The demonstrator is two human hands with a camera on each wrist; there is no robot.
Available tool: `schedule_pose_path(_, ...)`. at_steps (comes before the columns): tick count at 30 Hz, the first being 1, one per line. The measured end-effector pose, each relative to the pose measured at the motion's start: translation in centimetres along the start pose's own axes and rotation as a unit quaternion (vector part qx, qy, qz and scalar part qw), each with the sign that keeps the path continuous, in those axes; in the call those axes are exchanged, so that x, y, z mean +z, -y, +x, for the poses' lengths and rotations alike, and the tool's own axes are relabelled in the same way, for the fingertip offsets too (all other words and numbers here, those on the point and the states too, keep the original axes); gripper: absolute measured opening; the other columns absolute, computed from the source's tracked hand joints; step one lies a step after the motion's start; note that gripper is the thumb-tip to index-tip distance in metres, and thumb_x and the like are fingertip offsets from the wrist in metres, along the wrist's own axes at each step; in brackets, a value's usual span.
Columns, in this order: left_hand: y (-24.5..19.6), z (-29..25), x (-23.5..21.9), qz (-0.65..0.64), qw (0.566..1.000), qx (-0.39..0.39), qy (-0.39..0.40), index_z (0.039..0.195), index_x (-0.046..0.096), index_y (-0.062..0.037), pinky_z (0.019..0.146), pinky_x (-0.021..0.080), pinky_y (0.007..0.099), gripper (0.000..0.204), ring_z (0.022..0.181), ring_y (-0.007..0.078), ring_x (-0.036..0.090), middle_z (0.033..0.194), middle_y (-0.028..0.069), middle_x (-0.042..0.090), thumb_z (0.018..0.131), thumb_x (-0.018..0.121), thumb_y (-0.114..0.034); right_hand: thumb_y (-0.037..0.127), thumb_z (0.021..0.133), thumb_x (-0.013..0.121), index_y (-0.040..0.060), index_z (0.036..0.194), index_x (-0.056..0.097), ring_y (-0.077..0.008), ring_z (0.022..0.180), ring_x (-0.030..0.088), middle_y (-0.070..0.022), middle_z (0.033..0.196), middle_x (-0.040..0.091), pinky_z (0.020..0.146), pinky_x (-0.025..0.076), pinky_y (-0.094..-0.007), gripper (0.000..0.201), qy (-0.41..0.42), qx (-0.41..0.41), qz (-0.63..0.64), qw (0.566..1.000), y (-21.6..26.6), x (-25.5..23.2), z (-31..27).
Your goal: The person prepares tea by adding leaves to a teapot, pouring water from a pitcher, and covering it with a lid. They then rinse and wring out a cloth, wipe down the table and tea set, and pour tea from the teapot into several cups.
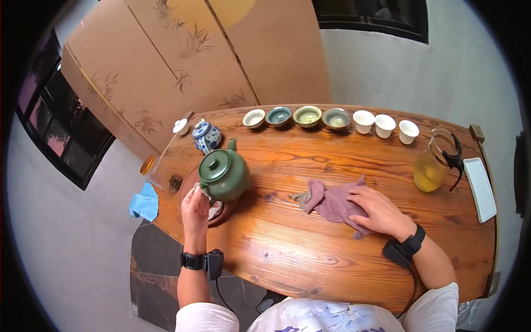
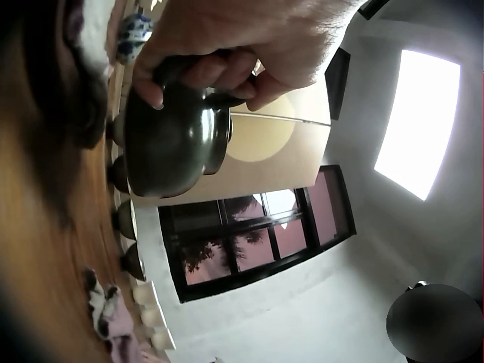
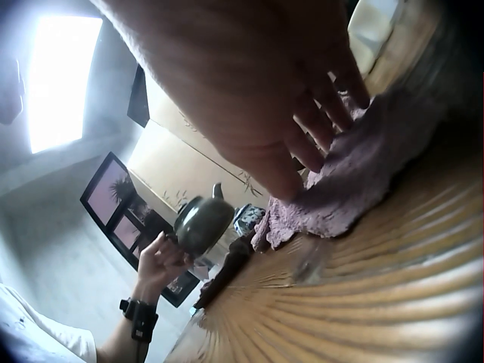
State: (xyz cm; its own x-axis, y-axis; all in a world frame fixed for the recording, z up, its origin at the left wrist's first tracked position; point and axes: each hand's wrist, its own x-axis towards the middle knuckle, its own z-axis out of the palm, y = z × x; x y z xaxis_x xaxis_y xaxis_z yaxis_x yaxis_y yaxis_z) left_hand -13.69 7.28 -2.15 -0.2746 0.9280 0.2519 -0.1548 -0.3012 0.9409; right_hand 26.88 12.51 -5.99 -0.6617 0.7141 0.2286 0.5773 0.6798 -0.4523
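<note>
A dark green lidded teapot (image 1: 224,176) hangs above the left part of the wooden table, its handle gripped by the left hand (image 1: 196,213). In the left wrist view, fingers of the left hand (image 2: 227,53) curl round the handle of the teapot (image 2: 170,140). Beneath it is a round brown tray (image 1: 191,185) with a crumpled cloth, partly hidden. The right hand (image 1: 379,211) lies flat on a mauve cloth (image 1: 332,203) on the table; in the right wrist view its fingers are spread over the cloth (image 3: 340,189).
Four small bowls (image 1: 307,116) and three white cups (image 1: 385,126) line the far edge. A glass pitcher of yellow liquid (image 1: 430,169) and a white tray (image 1: 479,190) stand right. A blue-and-white pot (image 1: 206,137), white lid (image 1: 181,127) and blue cloth (image 1: 145,202) are left.
</note>
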Motion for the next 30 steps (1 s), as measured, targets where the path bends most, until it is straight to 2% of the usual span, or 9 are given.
schedule_pose_path(9,1.2,-2.2,-6.5,-0.005,0.995,0.025,-0.095,0.064,0.042,-0.0138,0.049,0.044,0.0260,0.027,0.042,0.0033,0.027,0.048,-0.0075,0.027,0.088,0.050,-0.024,0.026,0.071,0.065,-0.0030,0.112,0.051,-0.0330,0.115,0.041,-0.0204,0.122,0.045,0.097,0.034,-0.0362,0.051,0.004,0.100,-0.027,0.995,-0.4,-0.7,0.4)
schedule_pose_path(13,2.2,-2.9,-6.7,-0.002,0.989,0.006,-0.148,0.070,0.044,-0.0125,0.049,0.045,0.0252,0.021,0.042,0.0030,0.028,0.053,-0.0068,0.030,0.088,0.049,-0.024,0.041,0.077,0.057,-0.0039,0.120,0.043,-0.0340,0.122,0.033,-0.0240,0.127,0.038,0.101,0.028,-0.0369,0.063,0.026,0.177,-0.028,0.984,0.1,-0.9,0.0)
schedule_pose_path(15,2.5,-2.4,-7.7,0.006,0.990,0.004,-0.143,0.072,0.044,-0.0121,0.050,0.045,0.0252,0.020,0.043,0.0032,0.029,0.055,-0.0061,0.032,0.088,0.049,-0.024,0.046,0.080,0.052,-0.0036,0.125,0.036,-0.0359,0.125,0.027,-0.0265,0.131,0.031,0.104,0.022,-0.0392,0.069,0.023,0.066,-0.153,0.986,-0.3,0.8,0.2)
schedule_pose_path(18,1.8,-2.5,-6.7,0.026,0.990,-0.012,-0.136,0.074,0.044,-0.0113,0.055,0.043,0.0243,0.021,0.051,0.0061,0.037,0.059,-0.0039,0.038,0.089,0.048,-0.025,0.039,0.081,0.052,-0.0028,0.128,0.031,-0.0372,0.127,0.022,-0.0267,0.134,0.026,0.105,0.019,-0.0393,0.066,0.029,0.089,-0.139,0.986,-0.7,1.5,-0.1)
schedule_pose_path(21,1.5,-3.0,-6.7,0.204,0.965,0.032,-0.161,0.078,0.045,-0.0083,0.059,0.039,0.0223,0.020,0.059,0.0075,0.040,0.064,-0.0018,0.042,0.090,0.047,-0.024,0.035,0.085,0.046,-0.0042,0.127,0.031,-0.0364,0.126,0.024,-0.0267,0.133,0.028,0.104,0.020,-0.0398,0.060,0.020,0.122,-0.153,0.980,-2.2,1.5,-0.2)
schedule_pose_path(23,0.7,-4.0,-5.6,0.311,0.910,0.105,-0.253,0.087,0.047,-0.0043,0.062,0.036,0.0214,0.018,0.067,0.0081,0.042,0.073,0.0006,0.044,0.091,0.046,-0.022,0.034,0.086,0.044,-0.0048,0.127,0.031,-0.0361,0.126,0.025,-0.0269,0.132,0.029,0.104,0.020,-0.0405,0.058,0.010,0.142,-0.158,0.977,-3.8,1.0,-0.2)
schedule_pose_path(26,-0.1,-6.0,-3.6,0.407,0.863,0.151,-0.259,0.093,0.046,-0.0014,0.063,0.037,0.0216,0.017,0.071,0.0091,0.041,0.079,0.0020,0.043,0.090,0.047,-0.018,0.034,0.086,0.043,-0.0053,0.127,0.030,-0.0362,0.125,0.026,-0.0266,0.133,0.028,0.104,0.020,-0.0407,0.059,-0.007,0.246,-0.173,0.954,-6.9,-0.6,0.1)
schedule_pose_path(28,-0.4,-7.2,-1.1,0.370,0.882,0.144,-0.254,0.093,0.046,-0.0011,0.066,0.037,0.0231,0.013,0.075,0.0103,0.042,0.084,0.0033,0.044,0.089,0.048,-0.013,0.037,0.085,0.043,-0.0064,0.128,0.028,-0.0365,0.126,0.025,-0.0270,0.134,0.026,0.105,0.019,-0.0401,0.062,-0.029,0.338,-0.184,0.922,-8.5,-1.3,0.7)
schedule_pose_path(30,-0.5,-7.9,0.7,0.424,0.841,0.225,-0.249,0.093,0.046,-0.0004,0.072,0.037,0.0251,0.012,0.078,0.0124,0.043,0.086,0.0048,0.045,0.087,0.049,-0.010,0.040,0.083,0.045,-0.0080,0.128,0.026,-0.0380,0.126,0.022,-0.0276,0.135,0.024,0.106,0.016,-0.0401,0.069,-0.032,0.356,-0.175,0.917,-9.8,-1.4,2.1)
